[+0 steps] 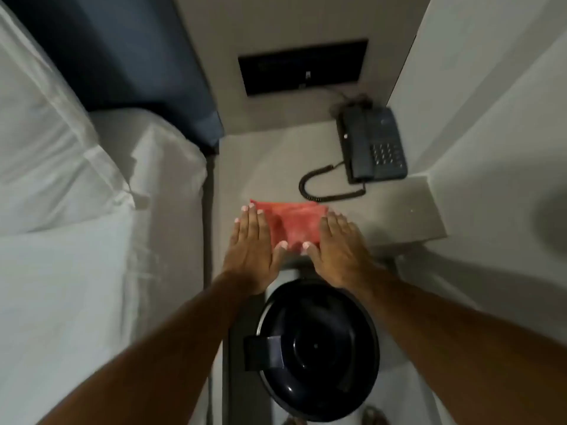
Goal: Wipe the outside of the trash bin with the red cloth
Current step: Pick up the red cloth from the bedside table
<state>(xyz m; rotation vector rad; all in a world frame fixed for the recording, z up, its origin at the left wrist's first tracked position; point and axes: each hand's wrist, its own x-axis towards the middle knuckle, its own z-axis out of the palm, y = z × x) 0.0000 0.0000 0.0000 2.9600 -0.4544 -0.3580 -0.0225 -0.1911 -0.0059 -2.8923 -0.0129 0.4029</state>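
Note:
The red cloth (291,223) lies folded flat on the grey nightstand (408,216), near its front edge. My left hand (251,246) rests flat on the cloth's left side with fingers together and stretched out. On the cloth's right side lies my right hand (340,246), also flat, its thumb tip close to the left thumb. Neither hand grips the cloth. The trash bin (319,348), round with a glossy black lid and a black pedal at its left, stands on the floor below the nightstand, between my forearms.
A dark corded telephone (372,142) sits at the back right of the nightstand, its coiled cord (322,185) looping toward the cloth. A bed with white sheets (76,240) fills the left. A dark wall panel (302,67) is behind, and a wall runs along the right.

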